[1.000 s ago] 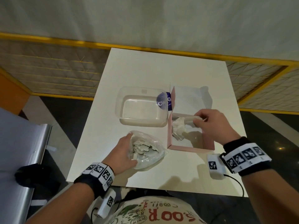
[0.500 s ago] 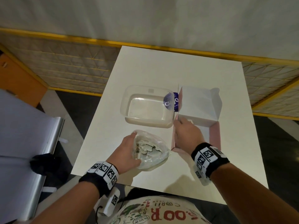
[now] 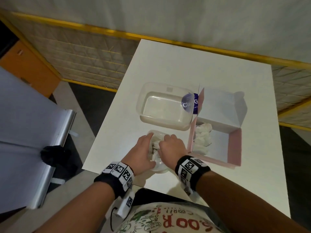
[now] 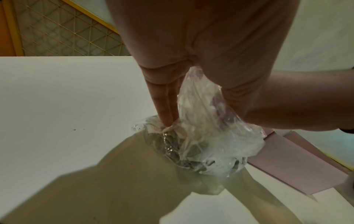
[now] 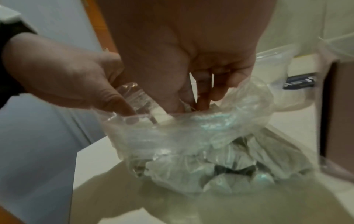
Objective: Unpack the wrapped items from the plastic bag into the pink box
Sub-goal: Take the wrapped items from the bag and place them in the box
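Observation:
A clear plastic bag (image 3: pixel 157 163) with several white paper-wrapped items (image 5: pixel 226 165) sits near the table's front edge. My left hand (image 3: pixel 146 143) grips the bag's left rim; its thumb (image 5: pixel 118 106) pinches the film and holds the mouth wide. My right hand (image 3: pixel 168 142) reaches into the mouth from the right, its curled fingers (image 5: pixel 203 97) pinching white paper at the top of the pile. To the right stands the pink box (image 3: pixel 234 145), its white lid (image 3: pixel 220 106) up, with wrapped items (image 3: pixel 202 138) along its left side.
An empty clear plastic container (image 3: pixel 165 106) with a blue label stands behind the bag, touching the pink box's lid. The white table (image 3: pixel 185 64) ends just before my body. A grey metal unit (image 3: pixel 25 123) stands to the left, below table height.
My right hand has let go of a wrapped item in the pink box, moved left and entered the bag's mouth. My left hand has kept hold of the bag.

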Demonstrator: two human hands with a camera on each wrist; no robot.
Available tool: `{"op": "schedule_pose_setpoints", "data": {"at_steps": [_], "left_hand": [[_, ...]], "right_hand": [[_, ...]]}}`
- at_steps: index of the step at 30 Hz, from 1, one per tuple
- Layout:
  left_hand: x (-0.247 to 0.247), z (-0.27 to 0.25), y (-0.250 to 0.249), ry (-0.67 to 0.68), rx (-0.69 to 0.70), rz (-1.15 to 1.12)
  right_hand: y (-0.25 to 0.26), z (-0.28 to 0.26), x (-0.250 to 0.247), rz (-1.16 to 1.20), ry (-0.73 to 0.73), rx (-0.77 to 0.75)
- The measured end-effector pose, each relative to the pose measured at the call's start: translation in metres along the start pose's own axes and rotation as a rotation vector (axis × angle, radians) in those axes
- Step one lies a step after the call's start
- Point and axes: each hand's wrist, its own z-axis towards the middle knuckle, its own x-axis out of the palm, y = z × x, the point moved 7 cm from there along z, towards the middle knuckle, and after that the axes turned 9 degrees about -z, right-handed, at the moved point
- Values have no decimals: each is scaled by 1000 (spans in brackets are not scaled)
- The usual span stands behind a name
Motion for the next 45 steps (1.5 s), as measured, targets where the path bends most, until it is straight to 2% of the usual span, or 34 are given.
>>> {"op": "schedule_pose_setpoints", "data": {"at_steps": [2,8,14,18,21,24,27,30,33,36,39,42,45], "left_hand": [[-2,-1,-1,4,3,12],[-9,0,1,14,35,10],[-14,1,1,47,38,28],[-15,4,1,68,57,51],[-16,5,3,87,57,33],[-16,7,3,110,62,26],[-16,8,4,124,66,35],[-15,10,6,136,65,41],[-15,10,6,123,59,31],[-15,9,5,104,55,34],[-15,8,4,86,47,31],[-16,6,5,60,33,28],[-16,3,5,37,17,34]], "right_hand": [[-4,1,-1,67,-1,24],[-17,-10,-20,528,-30,115],[-25,-25,-34,724,22,104],[-42,-34,-50,877,-48,169],[-53,-42,-64,879,-72,180],[-72,-53,-89,995,-164,187],[-104,-65,-113,1109,-297,258],[-146,-74,-113,1043,-366,390],[-181,-82,-91,896,-359,492],[-192,-82,-54,690,-243,493],[-184,-71,-13,542,-86,422],[-169,-60,18,469,108,374],[-162,-50,36,468,184,359]]}}
